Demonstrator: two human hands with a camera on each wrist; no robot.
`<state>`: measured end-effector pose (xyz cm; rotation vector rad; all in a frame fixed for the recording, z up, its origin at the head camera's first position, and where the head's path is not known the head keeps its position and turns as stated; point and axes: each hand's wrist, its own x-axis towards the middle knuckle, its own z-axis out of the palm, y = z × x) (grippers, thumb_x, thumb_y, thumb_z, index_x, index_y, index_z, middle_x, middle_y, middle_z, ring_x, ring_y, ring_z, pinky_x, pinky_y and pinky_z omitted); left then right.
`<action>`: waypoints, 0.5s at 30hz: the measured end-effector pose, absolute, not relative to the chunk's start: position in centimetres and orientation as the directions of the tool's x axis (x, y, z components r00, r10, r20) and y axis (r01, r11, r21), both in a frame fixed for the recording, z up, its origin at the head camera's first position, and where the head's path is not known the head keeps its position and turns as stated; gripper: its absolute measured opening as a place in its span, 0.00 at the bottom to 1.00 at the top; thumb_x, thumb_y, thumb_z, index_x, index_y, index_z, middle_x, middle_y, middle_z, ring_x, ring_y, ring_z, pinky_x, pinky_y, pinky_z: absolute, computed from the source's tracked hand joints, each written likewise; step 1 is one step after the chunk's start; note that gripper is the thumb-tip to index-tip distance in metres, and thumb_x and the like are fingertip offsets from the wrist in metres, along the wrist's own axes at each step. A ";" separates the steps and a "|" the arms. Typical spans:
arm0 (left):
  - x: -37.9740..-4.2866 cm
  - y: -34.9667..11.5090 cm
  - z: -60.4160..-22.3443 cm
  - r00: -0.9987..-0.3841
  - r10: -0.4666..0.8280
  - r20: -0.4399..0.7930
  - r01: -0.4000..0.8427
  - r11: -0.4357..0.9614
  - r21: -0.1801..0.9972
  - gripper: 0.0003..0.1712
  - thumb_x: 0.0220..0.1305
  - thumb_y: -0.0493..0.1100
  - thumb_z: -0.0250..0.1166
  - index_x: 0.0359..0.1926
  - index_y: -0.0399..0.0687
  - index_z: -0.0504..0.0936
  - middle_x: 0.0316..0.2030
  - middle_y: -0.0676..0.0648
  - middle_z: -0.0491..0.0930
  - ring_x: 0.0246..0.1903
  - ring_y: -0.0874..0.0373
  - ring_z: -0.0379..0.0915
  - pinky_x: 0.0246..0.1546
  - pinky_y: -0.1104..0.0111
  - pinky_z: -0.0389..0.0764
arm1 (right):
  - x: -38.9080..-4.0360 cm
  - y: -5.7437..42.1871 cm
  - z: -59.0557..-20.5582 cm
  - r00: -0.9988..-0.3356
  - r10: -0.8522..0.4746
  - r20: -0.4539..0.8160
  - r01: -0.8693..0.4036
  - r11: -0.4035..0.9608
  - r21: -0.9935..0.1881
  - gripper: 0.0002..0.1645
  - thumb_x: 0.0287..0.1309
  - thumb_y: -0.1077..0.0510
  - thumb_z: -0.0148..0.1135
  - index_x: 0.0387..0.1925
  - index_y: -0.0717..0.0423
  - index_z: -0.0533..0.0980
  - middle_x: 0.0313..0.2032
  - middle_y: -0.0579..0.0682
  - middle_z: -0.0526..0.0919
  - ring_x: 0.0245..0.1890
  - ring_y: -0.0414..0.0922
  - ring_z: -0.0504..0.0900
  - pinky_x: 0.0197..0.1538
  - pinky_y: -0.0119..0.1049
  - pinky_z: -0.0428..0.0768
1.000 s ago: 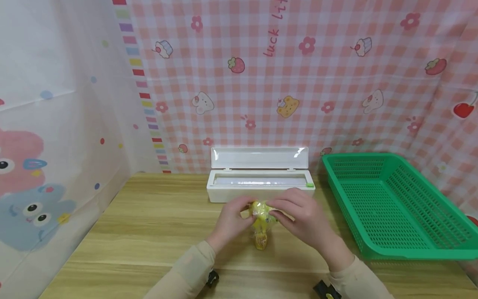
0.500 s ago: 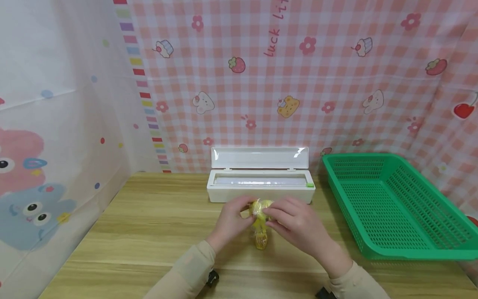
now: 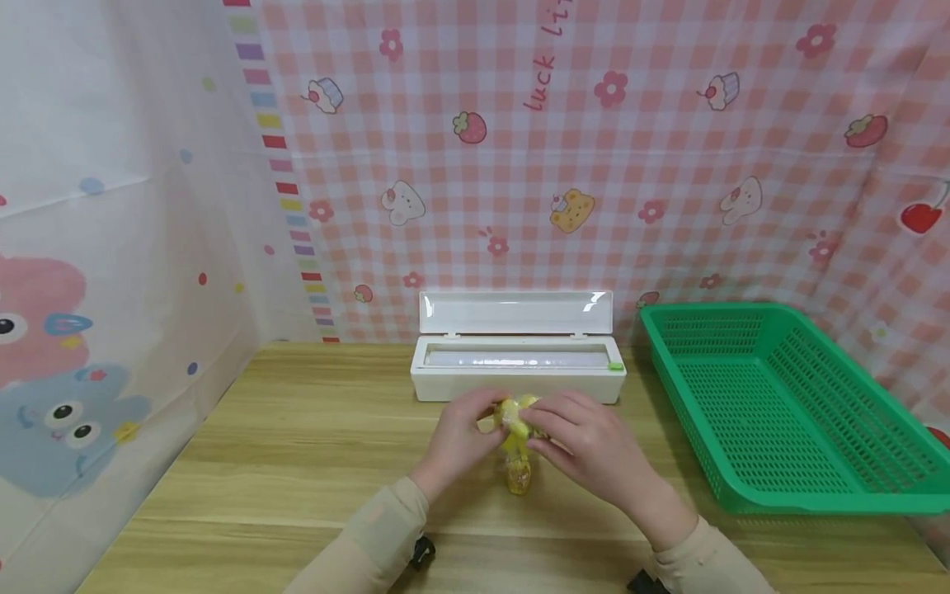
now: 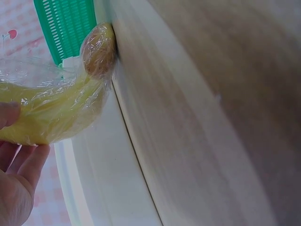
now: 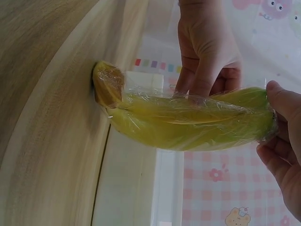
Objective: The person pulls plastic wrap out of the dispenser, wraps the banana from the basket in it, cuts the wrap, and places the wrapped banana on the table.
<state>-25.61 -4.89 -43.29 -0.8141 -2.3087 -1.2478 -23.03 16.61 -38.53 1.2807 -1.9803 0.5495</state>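
Note:
A small bunch of yellow bananas [image 3: 514, 441], covered in clear cling film [image 4: 37, 73], stands upright in front of the white box, its brownish stem end [image 5: 109, 85] down at the table. My left hand [image 3: 462, 431] grips the bunch from the left, thumb on one side and fingers on the other. From the right, my right hand [image 3: 586, 437] pinches the film at the greener upper tips, as the right wrist view shows. Loose film puffs out beside the fruit in the left wrist view. In the head view the fingers hide part of the bananas.
Behind the hands sits a long white cling film dispenser [image 3: 518, 388], its clear lid [image 3: 515, 313] raised, a roll inside and a green slider [image 3: 615, 366] at its right end. A green plastic basket [image 3: 816, 502] stands at the right. Patterned cloths hang behind and at the left.
My right hand has shifted a little left and closer in over the top of the bananas. The left hand and the bunch's stem end keep their place.

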 end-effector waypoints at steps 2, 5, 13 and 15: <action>-25.6 -4.9 -43.3 -0.754 0.303 0.583 0.654 0.429 0.623 0.20 0.50 0.25 0.72 0.45 0.41 0.83 0.43 0.47 0.85 0.47 0.52 0.80 0.50 0.58 0.83 | -23.1 16.6 -38.6 -0.274 -0.611 0.743 -0.905 0.426 0.017 0.21 0.68 0.47 0.59 0.48 0.59 0.83 0.44 0.50 0.85 0.45 0.48 0.82 0.48 0.40 0.83; -25.7 -4.9 -43.3 -0.752 0.302 0.585 0.656 0.425 0.624 0.20 0.50 0.26 0.72 0.46 0.41 0.84 0.43 0.47 0.85 0.47 0.53 0.80 0.50 0.60 0.83 | -23.1 16.6 -38.8 -0.292 -0.610 0.736 -0.900 0.436 0.004 0.26 0.72 0.42 0.52 0.48 0.59 0.82 0.46 0.51 0.85 0.47 0.49 0.81 0.49 0.41 0.83; -25.5 -4.8 -43.3 -0.769 0.296 0.566 0.637 0.428 0.642 0.20 0.51 0.28 0.73 0.47 0.41 0.83 0.44 0.46 0.84 0.48 0.52 0.80 0.52 0.61 0.82 | -23.2 16.7 -39.7 -0.315 -0.602 0.734 -0.898 0.440 -0.024 0.31 0.72 0.41 0.49 0.55 0.62 0.79 0.54 0.56 0.82 0.52 0.53 0.82 0.53 0.47 0.82; -25.5 -4.8 -43.2 -0.777 0.292 0.558 0.628 0.425 0.652 0.21 0.51 0.28 0.73 0.48 0.41 0.83 0.45 0.46 0.84 0.48 0.52 0.80 0.52 0.61 0.82 | -23.1 16.7 -40.0 -0.330 -0.601 0.728 -0.896 0.442 -0.041 0.31 0.72 0.41 0.49 0.58 0.63 0.77 0.56 0.58 0.80 0.54 0.54 0.81 0.54 0.49 0.82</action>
